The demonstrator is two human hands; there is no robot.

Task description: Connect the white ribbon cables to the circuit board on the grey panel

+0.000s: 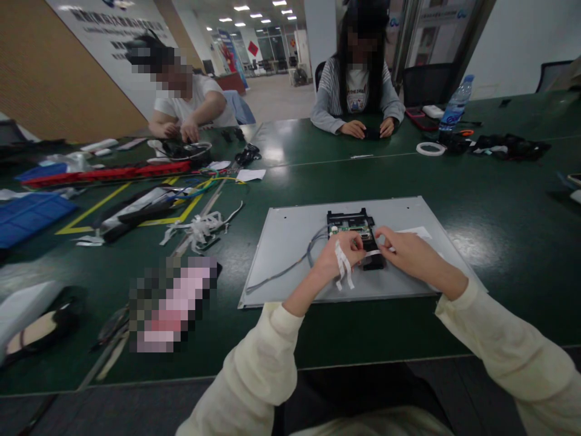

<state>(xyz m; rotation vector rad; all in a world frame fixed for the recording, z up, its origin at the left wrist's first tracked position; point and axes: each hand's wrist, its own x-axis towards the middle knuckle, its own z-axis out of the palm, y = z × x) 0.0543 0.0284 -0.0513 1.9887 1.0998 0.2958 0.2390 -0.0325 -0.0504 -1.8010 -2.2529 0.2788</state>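
Observation:
A black device with an exposed green circuit board (pixel 351 227) lies on a white panel (pixel 285 242) in front of me. A short white strip of tape (pixel 373 252) stretches between my hands across the device's near part. My left hand (pixel 342 254) is closed in a pinch at the strip's left end, with several white tape strips (pixel 344 266) hanging from its back. Pinched at the right end of the strip is my right hand (pixel 406 253). A grey cable (pixel 284 270) runs from the device over the panel to the left. My fingers partly hide the board.
Left of the panel lie a tangle of white strips (pixel 200 230), a phone-like pink object (pixel 181 303) and blue trays (pixel 31 215). Two people sit across the green table (pixel 308 178). A tape roll (pixel 430 149) and a water bottle (pixel 456 104) stand at the far right.

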